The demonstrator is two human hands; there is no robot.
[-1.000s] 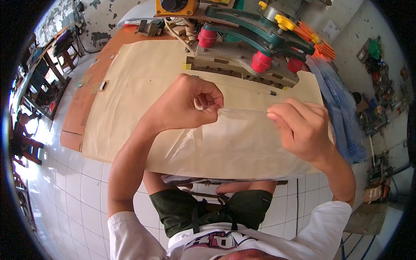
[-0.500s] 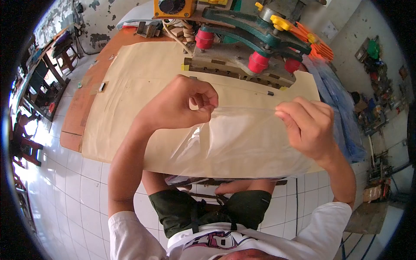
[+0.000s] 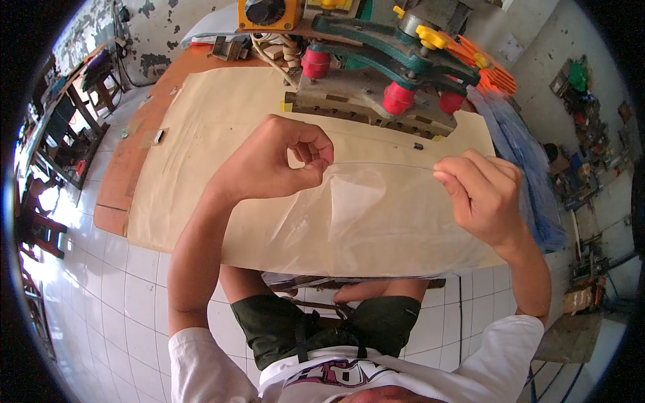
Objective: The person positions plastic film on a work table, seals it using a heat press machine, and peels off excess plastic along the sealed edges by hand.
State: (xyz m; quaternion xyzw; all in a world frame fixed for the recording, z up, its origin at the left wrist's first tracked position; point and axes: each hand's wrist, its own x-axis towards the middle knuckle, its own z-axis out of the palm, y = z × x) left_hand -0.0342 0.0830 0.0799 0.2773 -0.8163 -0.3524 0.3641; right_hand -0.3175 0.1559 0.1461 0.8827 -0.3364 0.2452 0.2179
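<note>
A clear plastic sheet [image 3: 363, 208] stretches between my two hands, its upper edge nearly straight. My left hand [image 3: 289, 158] pinches that edge at its left end, thumb against fingertips. At the right end my right hand [image 3: 480, 191] grips the edge between thumb and curled fingers. The sheet hangs toward me over the cream-coloured table cover [image 3: 195, 154], and its lower part reaches the table's front edge. Just beyond my hands stands a machine with a green metal frame [image 3: 376, 47], red knobs [image 3: 398, 99] and a metal bar [image 3: 363, 111] low over the table.
A pile of bluish clear plastic [image 3: 524, 168] lies at the table's right side. An orange box with a dial [image 3: 269, 13] and wooden pieces [image 3: 275, 48] are at the back. A small black piece [image 3: 418, 146] lies before the machine. Shelves with clutter [image 3: 584, 161] line the right wall.
My right hand has shifted slightly to the right and my left slightly to the left, so the sheet's upper edge spans a little wider. The glare on the plastic has changed.
</note>
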